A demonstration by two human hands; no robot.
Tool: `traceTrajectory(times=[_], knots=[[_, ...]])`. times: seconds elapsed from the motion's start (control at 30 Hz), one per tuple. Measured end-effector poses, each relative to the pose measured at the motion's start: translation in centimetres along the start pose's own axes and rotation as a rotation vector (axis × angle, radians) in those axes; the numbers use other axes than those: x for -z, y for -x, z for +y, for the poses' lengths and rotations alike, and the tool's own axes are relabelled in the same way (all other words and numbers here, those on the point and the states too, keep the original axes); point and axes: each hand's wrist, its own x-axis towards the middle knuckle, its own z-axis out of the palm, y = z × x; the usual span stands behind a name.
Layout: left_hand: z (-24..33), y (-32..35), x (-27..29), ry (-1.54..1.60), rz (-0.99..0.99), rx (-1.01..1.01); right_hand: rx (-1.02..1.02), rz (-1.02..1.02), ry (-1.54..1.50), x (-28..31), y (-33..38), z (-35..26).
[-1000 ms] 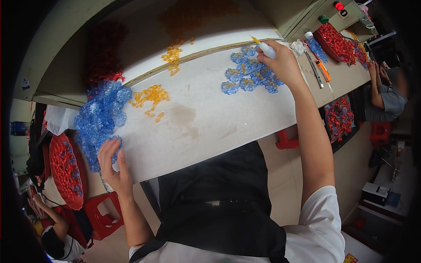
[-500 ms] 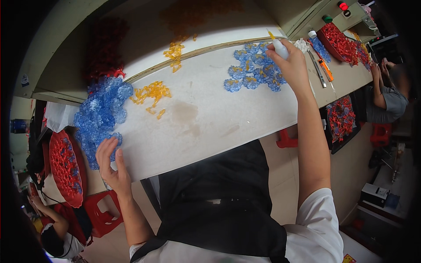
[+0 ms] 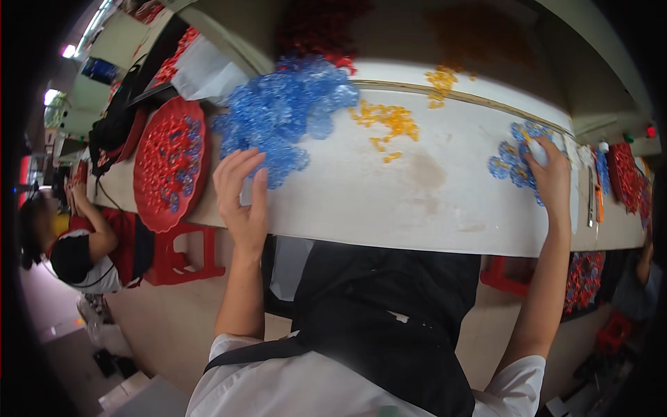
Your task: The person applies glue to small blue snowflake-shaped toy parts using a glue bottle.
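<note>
Left hand (image 3: 241, 191) spread flat (fingers open) touching big blue pile (image 3: 285, 115), right hand (image 3: 551, 177) grasping a small white piece (image 3: 537, 151) over small blue pile (image 3: 514, 163)

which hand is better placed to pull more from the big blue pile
Left. The left hand lies open at the edge of the big blue pile, fingertips touching it. The right hand is far across the table on the small blue cluster.
</note>
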Motion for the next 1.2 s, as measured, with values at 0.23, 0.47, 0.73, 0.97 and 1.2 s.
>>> traceTrajectory(times=[0.23,0.47,0.73,0.97,1.2], knots=[[-0.8,0.3,1.8,-0.126,0.026,0.038,0.098,0.186,-0.246,0.1,2.2,-3.3],[-2.4,0.9,3.5,-0.118,0.03,0.168,-0.299,0.246,-0.524,2.1,7.8,-3.1],[-4.5,1.7,4.5,-0.248,-0.118,0.191,-0.367,0.431,-0.385,0.3,7.9,-2.9],[-5.4,1.2,2.4,-0.012,-0.228,0.359,-0.347,0.349,-0.326,1.9,6.7,0.2],[-9.0,2.5,4.6,-0.2,-0.166,0.163,-0.117,0.37,-0.521,-2.0,7.5,-3.7]])
